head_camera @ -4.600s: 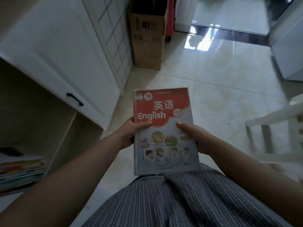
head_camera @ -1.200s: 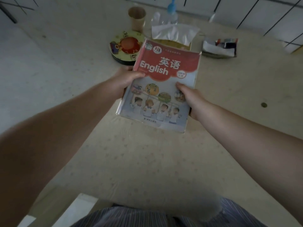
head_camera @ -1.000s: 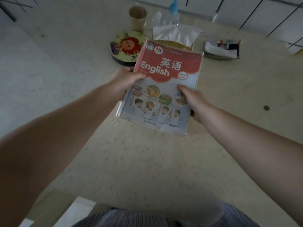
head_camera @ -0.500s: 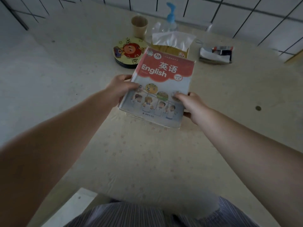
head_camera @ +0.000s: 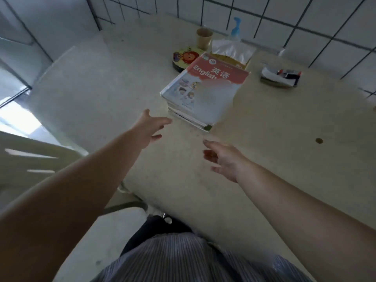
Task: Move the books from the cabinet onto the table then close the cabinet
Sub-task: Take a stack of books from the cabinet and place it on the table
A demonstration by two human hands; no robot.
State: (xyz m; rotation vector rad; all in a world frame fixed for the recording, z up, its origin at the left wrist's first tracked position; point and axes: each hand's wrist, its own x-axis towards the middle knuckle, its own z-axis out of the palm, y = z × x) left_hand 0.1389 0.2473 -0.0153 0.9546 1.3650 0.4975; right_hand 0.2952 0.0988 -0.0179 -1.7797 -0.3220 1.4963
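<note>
A stack of books (head_camera: 203, 92) lies flat on the beige table (head_camera: 264, 159), topped by a red and pale-blue "English" textbook. My left hand (head_camera: 149, 127) hovers just left of the stack's near corner, fingers spread and holding nothing. My right hand (head_camera: 222, 158) hangs over the table a little nearer than the stack, fingers loose and empty. Neither hand touches the books. The cabinet is out of view.
Behind the stack stand a round cartoon tin (head_camera: 186, 58), a paper cup (head_camera: 204, 39), a tissue box (head_camera: 232, 51) and a blue pump bottle (head_camera: 236, 29). A small tray of items (head_camera: 280, 77) sits at the right. A tiled wall backs the table; a chair (head_camera: 30, 159) stands left.
Both hands let go of the book stack, which now rests on the table. The hands have drawn back toward me, apart from the books.
</note>
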